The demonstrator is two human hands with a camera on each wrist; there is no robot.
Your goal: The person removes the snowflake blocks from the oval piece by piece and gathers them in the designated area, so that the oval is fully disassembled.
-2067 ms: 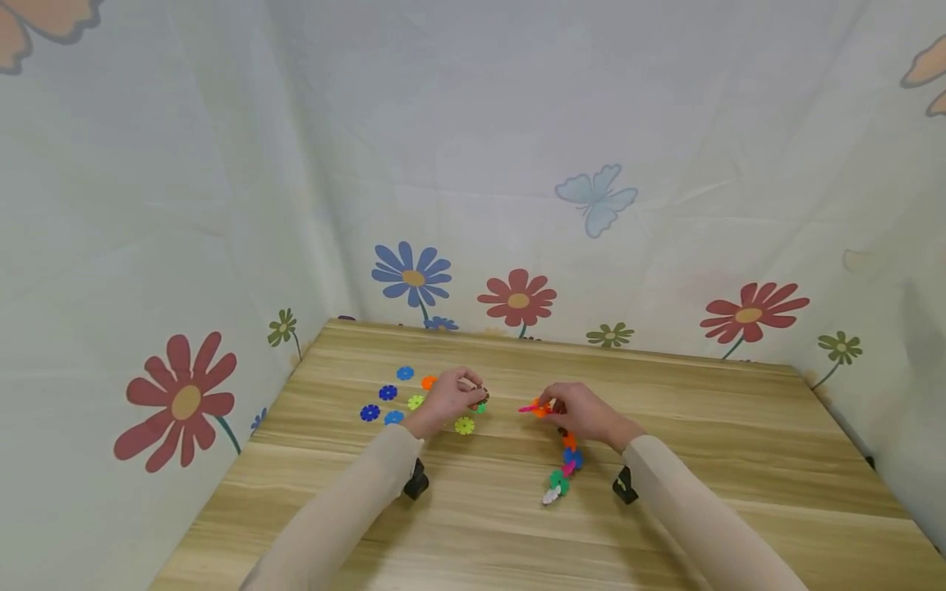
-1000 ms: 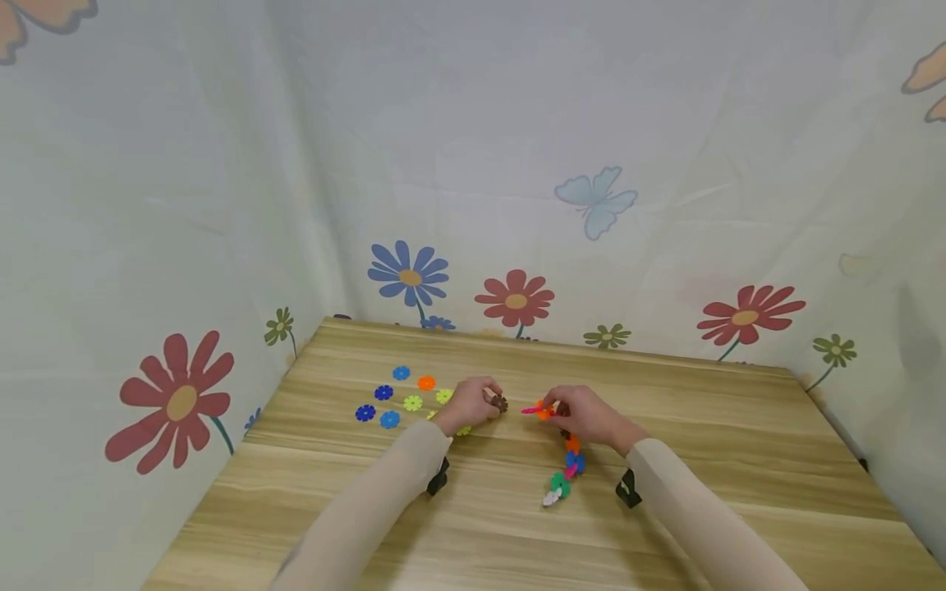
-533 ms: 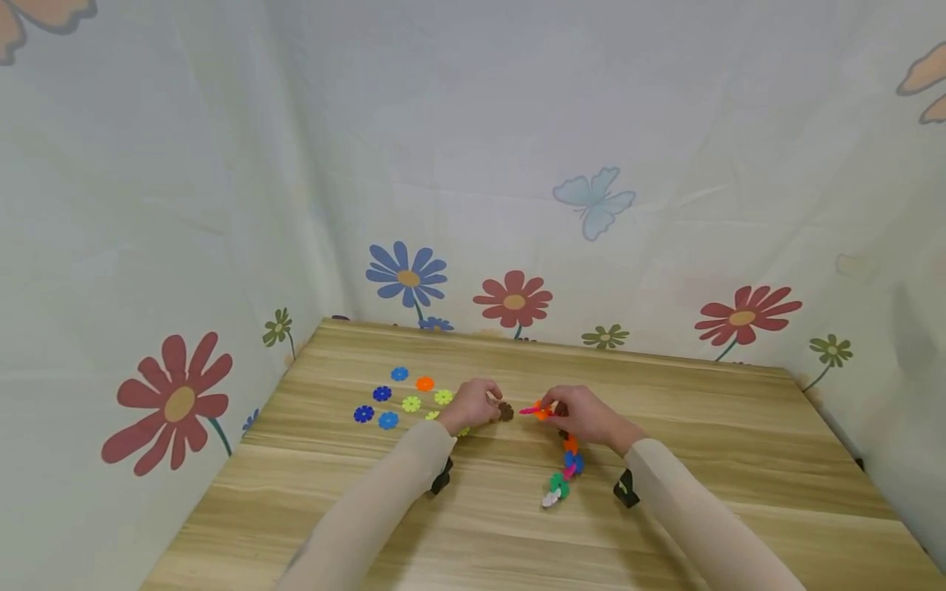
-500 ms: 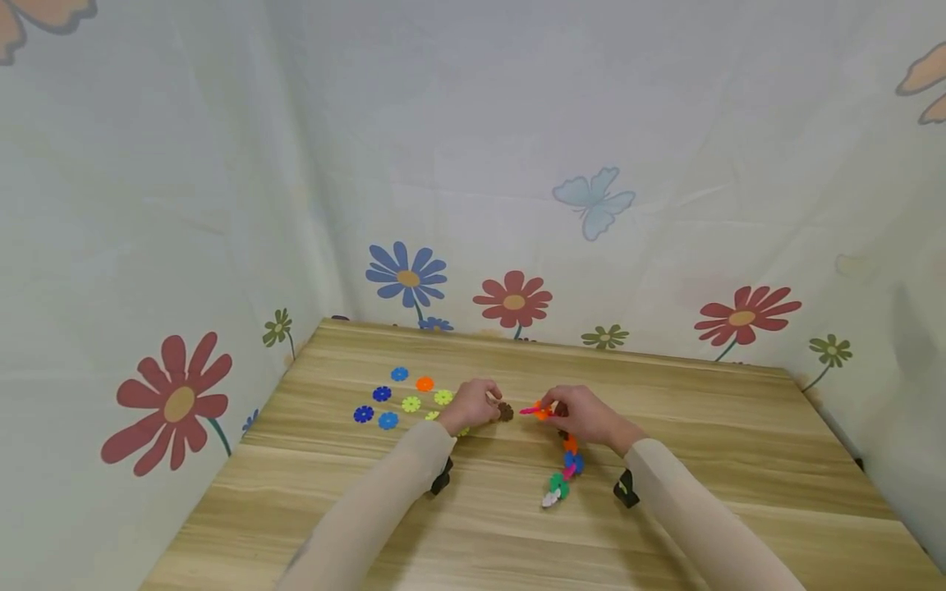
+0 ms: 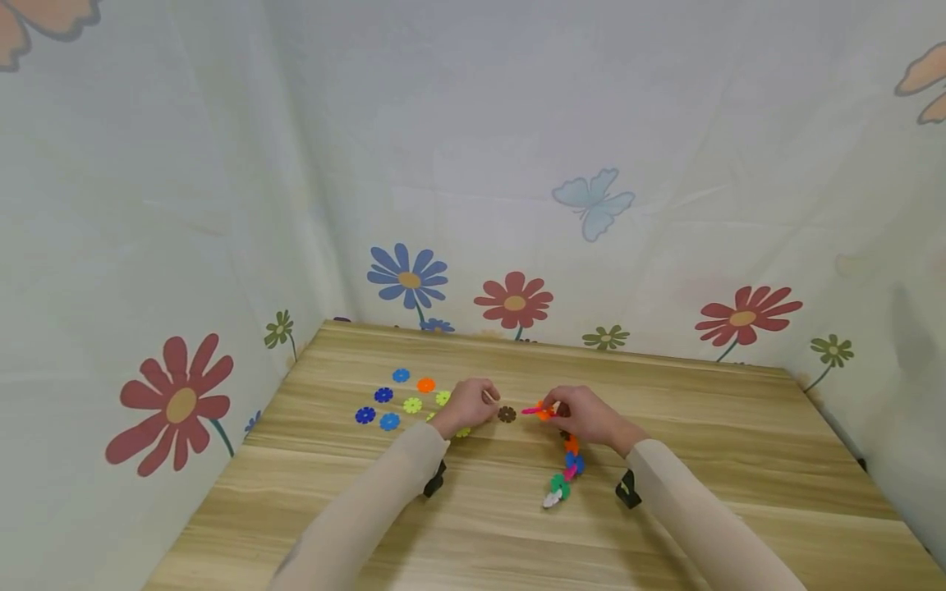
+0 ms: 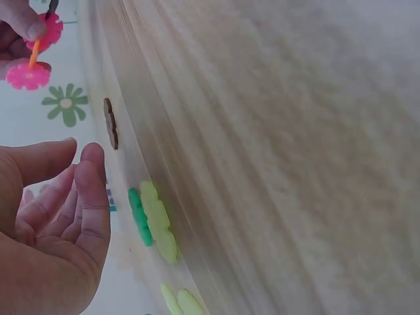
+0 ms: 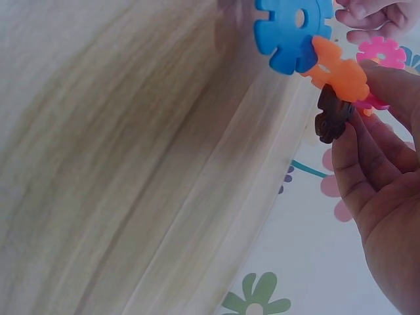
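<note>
Nothing is between the thumb and fingers of my left hand [image 5: 471, 406]; in the left wrist view they stand slightly apart. Just right of it, a brown notched snowflake disc [image 5: 507, 414] lies flat on the table. My right hand [image 5: 587, 413] pinches the upper end of a chain of linked snowflake discs. A pink disc [image 5: 530, 410] sticks out leftward from those fingertips. Below the hand the chain curves down through orange, a blue disc [image 5: 575, 463], pink and a green disc [image 5: 562, 486] to a white disc [image 5: 552, 499]. The right wrist view shows a dark brown link [image 7: 333, 115] at the fingertips.
Several loose discs lie on the wooden table [image 5: 458, 533] at the left, among them an orange disc [image 5: 425, 385], a dark blue disc [image 5: 365, 415] and a yellow disc [image 5: 412, 405]. A green disc [image 6: 140, 216] lies near the left hand. A flower-printed curtain [image 5: 665, 246] stands behind.
My left hand carried the brown disc rightward from the loose discs, set it on the table and let go. The right hand stayed nearly still, still pinching the chain.
</note>
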